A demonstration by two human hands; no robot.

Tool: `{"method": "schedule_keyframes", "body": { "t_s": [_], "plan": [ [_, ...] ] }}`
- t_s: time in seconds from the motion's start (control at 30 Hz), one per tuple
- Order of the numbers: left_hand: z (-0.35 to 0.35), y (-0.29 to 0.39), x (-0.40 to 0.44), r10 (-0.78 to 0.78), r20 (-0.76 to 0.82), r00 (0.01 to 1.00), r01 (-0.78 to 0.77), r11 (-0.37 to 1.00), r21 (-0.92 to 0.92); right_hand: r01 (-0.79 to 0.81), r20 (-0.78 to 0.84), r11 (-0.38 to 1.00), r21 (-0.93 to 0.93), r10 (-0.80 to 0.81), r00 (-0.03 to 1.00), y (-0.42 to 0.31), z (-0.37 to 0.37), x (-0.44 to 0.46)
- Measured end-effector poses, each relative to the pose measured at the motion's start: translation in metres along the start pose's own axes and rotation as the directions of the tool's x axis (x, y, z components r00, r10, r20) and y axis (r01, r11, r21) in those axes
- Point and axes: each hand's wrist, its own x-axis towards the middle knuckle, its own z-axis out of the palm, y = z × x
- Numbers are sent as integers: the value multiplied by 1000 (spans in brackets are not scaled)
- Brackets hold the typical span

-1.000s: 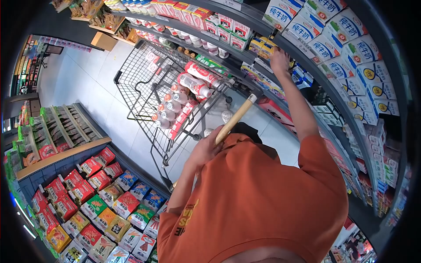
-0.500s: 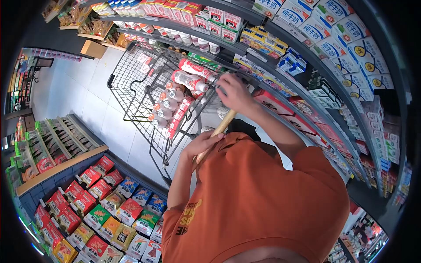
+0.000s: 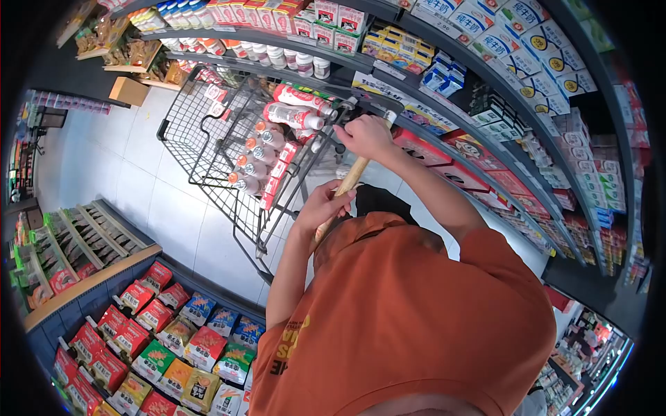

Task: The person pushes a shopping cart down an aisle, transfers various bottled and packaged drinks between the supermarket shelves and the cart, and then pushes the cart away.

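My left hand point(image 3: 325, 206) is wrapped round the tan handle point(image 3: 352, 177) of a shopping cart point(image 3: 229, 222). Farther up the same handle, near its dark end fitting, my right hand point(image 3: 365, 136) is closed over the bar with its thumb pointing out to the left. Inside the cart's wire basket lie two large red-and-white bottles, the nearer one point(image 3: 294, 116) partly over the other. Several small bottles with orange caps point(image 3: 255, 168) stand beside a long red-and-white pack point(image 3: 278, 176).
Shelves point(image 3: 444, 104) of milk cartons and small packs curve along the right and top. At the lower left is a display of bagged goods point(image 3: 156, 358). A wooden-edged rack point(image 3: 90, 286) stands beside it. Pale floor tiles point(image 3: 170, 222) show left of the cart.
My right hand has come down from the yellow packs on the shelf onto the cart handle. My left hand stays on the handle. The shelves have shifted leftward in view.
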Motion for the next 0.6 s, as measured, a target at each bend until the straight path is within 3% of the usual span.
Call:
{"method": "schedule_keyframes", "body": {
  "t_s": [0.17,0.3,0.5,0.6],
  "plan": [
    [8,-3,-11,-2,-18,1000,2,1000,20,-48,74,999,-7,48,996,-10,-11,-11],
    [21,5,-18,-29,-94,995,42,990,138,-40,50,997,68,37,998,-6,-13,-21],
    [36,2,-24,-43,-193,980,49,998,28,179,28,967,182,-187,982,8,-14,-32],
    [47,7,-25,-41,-288,957,75,992,106,255,72,940,228,-277,958,20,-11,-36]
  ]
}}
